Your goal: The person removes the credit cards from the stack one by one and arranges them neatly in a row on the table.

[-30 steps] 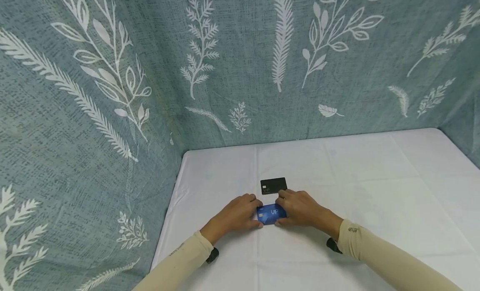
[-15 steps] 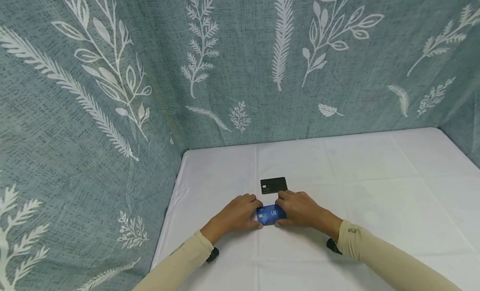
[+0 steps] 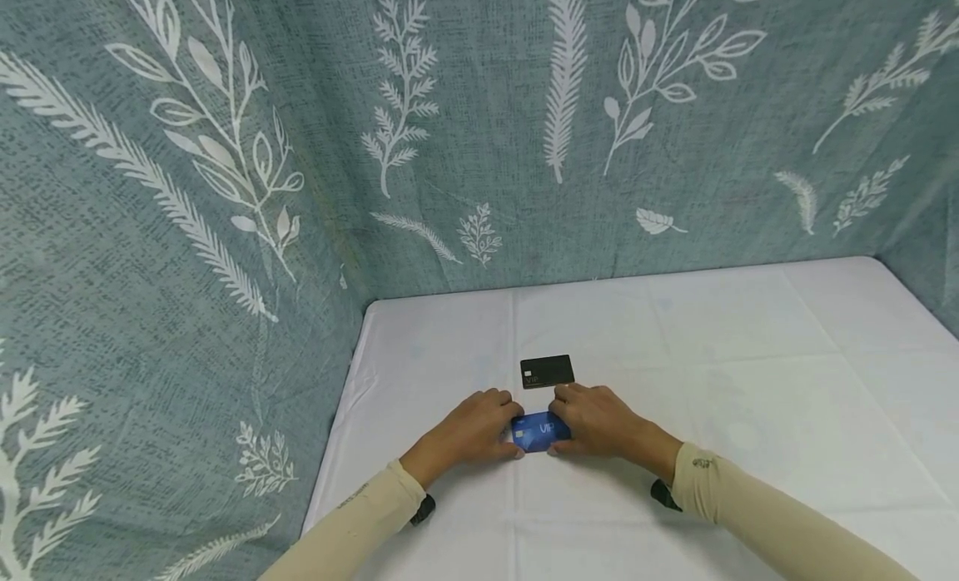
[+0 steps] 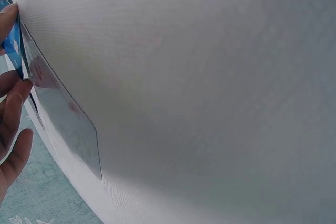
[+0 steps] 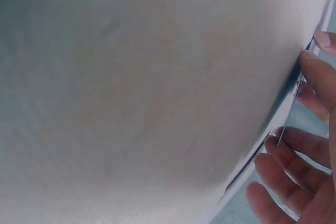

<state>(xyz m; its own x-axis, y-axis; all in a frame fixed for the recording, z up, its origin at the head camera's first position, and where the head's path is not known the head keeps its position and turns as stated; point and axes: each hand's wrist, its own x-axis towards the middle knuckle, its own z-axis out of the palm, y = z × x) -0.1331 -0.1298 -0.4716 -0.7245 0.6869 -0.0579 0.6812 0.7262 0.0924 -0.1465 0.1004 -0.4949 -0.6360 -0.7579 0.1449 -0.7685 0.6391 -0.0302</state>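
A blue card (image 3: 541, 432) printed "VIP", with a gold chip, spans the gap between my two hands. My left hand (image 3: 478, 427) pinches its left end between thumb and fingers, and my right hand (image 3: 599, 423) pinches its right end. In the left wrist view the blue card (image 4: 12, 45) is tilted above the white cloth. Below the left fingers there, a pale, see-through-looking card (image 4: 68, 114) with reddish marks lies on the cloth. Just beyond the hands a black "VIP" card (image 3: 547, 371) lies flat, close to the right fingers.
A white cloth (image 3: 749, 398) with fold creases covers the table. Teal curtains (image 3: 494, 148) with white leaf prints hang behind it and along the left side. The table's left edge runs beside the left forearm.
Both hands have shifted very slightly toward the body with the blue card between them. The black card stays in place.
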